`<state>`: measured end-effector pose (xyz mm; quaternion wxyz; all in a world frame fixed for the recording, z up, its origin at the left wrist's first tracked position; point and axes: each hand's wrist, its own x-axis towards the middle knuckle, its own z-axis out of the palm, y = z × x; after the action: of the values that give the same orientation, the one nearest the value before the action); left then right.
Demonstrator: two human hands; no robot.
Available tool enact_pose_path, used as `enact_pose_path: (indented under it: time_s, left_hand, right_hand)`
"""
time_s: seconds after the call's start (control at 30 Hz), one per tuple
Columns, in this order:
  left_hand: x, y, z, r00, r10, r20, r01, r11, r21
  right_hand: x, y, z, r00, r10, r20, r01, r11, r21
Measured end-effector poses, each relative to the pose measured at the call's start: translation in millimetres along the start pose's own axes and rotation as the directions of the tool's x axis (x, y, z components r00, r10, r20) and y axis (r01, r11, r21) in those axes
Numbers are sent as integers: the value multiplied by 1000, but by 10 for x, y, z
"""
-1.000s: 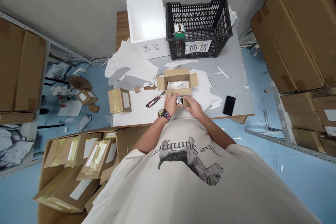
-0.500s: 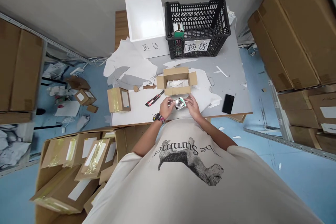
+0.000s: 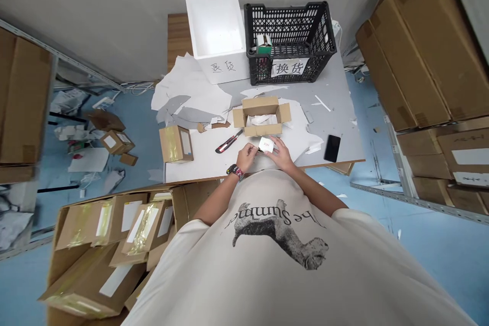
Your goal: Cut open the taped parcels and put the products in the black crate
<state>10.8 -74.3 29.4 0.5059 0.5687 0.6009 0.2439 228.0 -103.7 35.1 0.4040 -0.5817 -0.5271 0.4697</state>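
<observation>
A small white box (image 3: 266, 144) is held between my two hands, close to the table's front edge. My right hand (image 3: 280, 153) grips its right side, fingers along the top and thumb below. My left hand (image 3: 247, 157), with a watch on the wrist, pinches at the box's left edge. Just beyond my hands stands an open cardboard box (image 3: 261, 116) with white wrapping inside. A red and black utility knife (image 3: 228, 141) lies to the left of that box.
A white foam box (image 3: 217, 35) and a black crate (image 3: 290, 43) stand at the back. A taped carton (image 3: 176, 143) sits at the left, a phone (image 3: 332, 148) at the right. Torn paper (image 3: 191, 84) covers part of the table. Cartons (image 3: 114, 244) fill a big box at lower left.
The item in my hands has turned: a plain white face shows where a round silvery part and green edge showed before. My right fingers now lie over the box. The view has shifted slightly.
</observation>
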Motion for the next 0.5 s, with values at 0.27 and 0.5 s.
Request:
enact_pose_path:
  time_s: [0.27,0.5]
  left_hand:
    - [61,112,-180,960,267,87,-271,962,40]
    - [288,109,-196,856,459,236,-498,856,142]
  right_hand:
    - [-92,-118,-65,999,-37,21,40,981,-191]
    - [-172,36,-119,996,-92,19,93,936,-338]
